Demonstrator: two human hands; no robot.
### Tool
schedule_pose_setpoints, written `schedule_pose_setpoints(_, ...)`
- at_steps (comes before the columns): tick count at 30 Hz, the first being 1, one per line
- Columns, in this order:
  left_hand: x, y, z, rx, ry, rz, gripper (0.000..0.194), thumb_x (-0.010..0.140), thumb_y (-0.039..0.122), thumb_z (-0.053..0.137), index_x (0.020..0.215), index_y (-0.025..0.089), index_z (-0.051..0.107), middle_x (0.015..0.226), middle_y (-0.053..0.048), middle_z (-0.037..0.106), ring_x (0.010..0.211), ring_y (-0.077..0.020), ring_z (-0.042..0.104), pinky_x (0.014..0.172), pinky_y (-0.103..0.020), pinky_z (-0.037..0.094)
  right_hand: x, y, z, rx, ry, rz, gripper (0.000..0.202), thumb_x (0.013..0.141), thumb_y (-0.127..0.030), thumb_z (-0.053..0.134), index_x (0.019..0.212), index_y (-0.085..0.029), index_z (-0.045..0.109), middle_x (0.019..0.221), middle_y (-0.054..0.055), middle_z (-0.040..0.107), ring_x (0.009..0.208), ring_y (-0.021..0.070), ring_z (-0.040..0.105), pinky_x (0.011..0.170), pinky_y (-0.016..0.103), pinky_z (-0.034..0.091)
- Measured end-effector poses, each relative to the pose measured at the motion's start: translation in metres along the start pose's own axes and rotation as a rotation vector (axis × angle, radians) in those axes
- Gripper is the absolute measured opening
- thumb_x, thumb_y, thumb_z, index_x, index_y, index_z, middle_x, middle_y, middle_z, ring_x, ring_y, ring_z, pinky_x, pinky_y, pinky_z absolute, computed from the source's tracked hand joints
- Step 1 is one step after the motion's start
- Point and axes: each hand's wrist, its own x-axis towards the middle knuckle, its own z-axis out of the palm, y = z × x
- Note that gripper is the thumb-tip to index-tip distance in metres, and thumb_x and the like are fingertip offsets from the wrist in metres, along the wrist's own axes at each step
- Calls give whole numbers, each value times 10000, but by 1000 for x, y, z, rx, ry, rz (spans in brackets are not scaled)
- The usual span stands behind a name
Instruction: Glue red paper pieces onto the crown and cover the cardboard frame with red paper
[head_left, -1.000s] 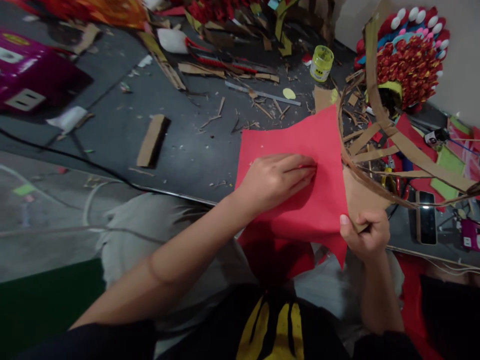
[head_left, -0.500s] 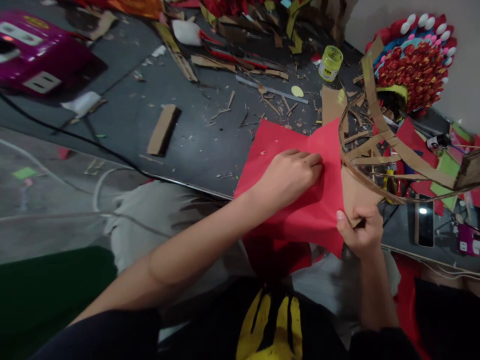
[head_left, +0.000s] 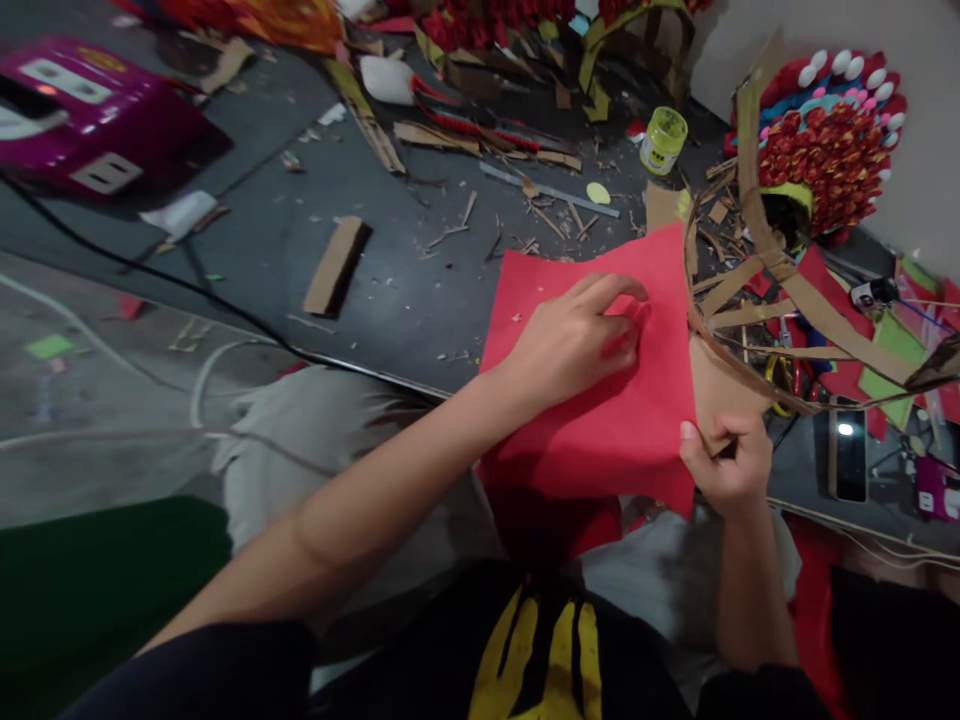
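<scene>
Your left hand is over the middle of a red sheet, its fingers loosely bent; you cannot tell from this angle whether they pinch anything. Your right hand is closed on the sheet's right edge, thumb on top and fingers curled in, beside a piece of brown cardboard just beyond it. The red sheet spreads under your left hand and reaches across to your right thumb, its near part out past the table edge. A darker red piece hangs below it, nearer to you than your left hand.

Beyond your right hand and off to its right stands a frame of cardboard strips, with yellow-handled scissors showing by its rim. A phone lies to the right of that hand. Farther out past your left hand are a yellow disc and an open jar. Well to its left lie a cardboard block and a purple box.
</scene>
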Motion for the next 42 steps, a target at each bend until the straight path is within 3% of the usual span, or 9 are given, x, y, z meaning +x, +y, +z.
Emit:
schedule_pose_setpoints(4, 1, -2, 4, -98, 53, -22, 161, 831, 217, 536, 739, 158, 654, 1114, -93, 636, 971, -191, 610, 777, -283, 529, 0, 0, -3, 31, 11, 26, 161, 773, -191, 616, 732, -228, 465, 523, -99, 425, 428, 64, 405, 440, 198, 352)
schedule_pose_setpoints(11, 3, -2, 1, -261, 45, -77, 126, 808, 193, 568, 750, 163, 676, 1065, -95, 637, 989, -210, 612, 889, -362, 514, -2, 2, -6, 40, 14, 68, 175, 784, -219, 617, 720, -229, 454, 539, -94, 413, 447, 67, 400, 452, 205, 364)
schedule_pose_setpoints(16, 4, -2, 0, -354, 87, -85, 141, 808, 181, 571, 724, 153, 680, 1029, -103, 634, 978, -201, 618, 893, -355, 513, -5, 4, -6, 76, 15, 81, 190, 776, -196, 624, 726, -225, 443, 547, -100, 407, 447, 56, 382, 448, 193, 343)
schedule_pose_setpoints(31, 4, -1, -6, -396, 23, -176, 115, 779, 161, 587, 707, 178, 674, 1072, -75, 606, 1006, -203, 600, 901, -367, 514, -5, 6, -8, 74, 23, 137, 210, 776, -246, 631, 708, -227, 433, 560, -93, 385, 446, 59, 362, 432, 198, 335)
schedule_pose_setpoints(36, 5, -2, -10, -371, 110, -160, 97, 783, 143, 526, 720, 172, 594, 1026, -84, 605, 968, -199, 607, 886, -370, 510, -4, 6, -10, 90, 46, 131, 207, 759, -202, 637, 721, -223, 434, 575, -95, 378, 450, 52, 351, 436, 192, 321)
schedule_pose_setpoints(42, 5, -5, -11, -439, 234, -128, 185, 813, 99, 348, 667, 213, 363, 860, -66, 582, 827, -174, 594, 764, -346, 514, -2, 6, -12, 106, 72, 135, 206, 763, -194, 626, 725, -223, 426, 623, -86, 400, 475, 48, 369, 456, 193, 333)
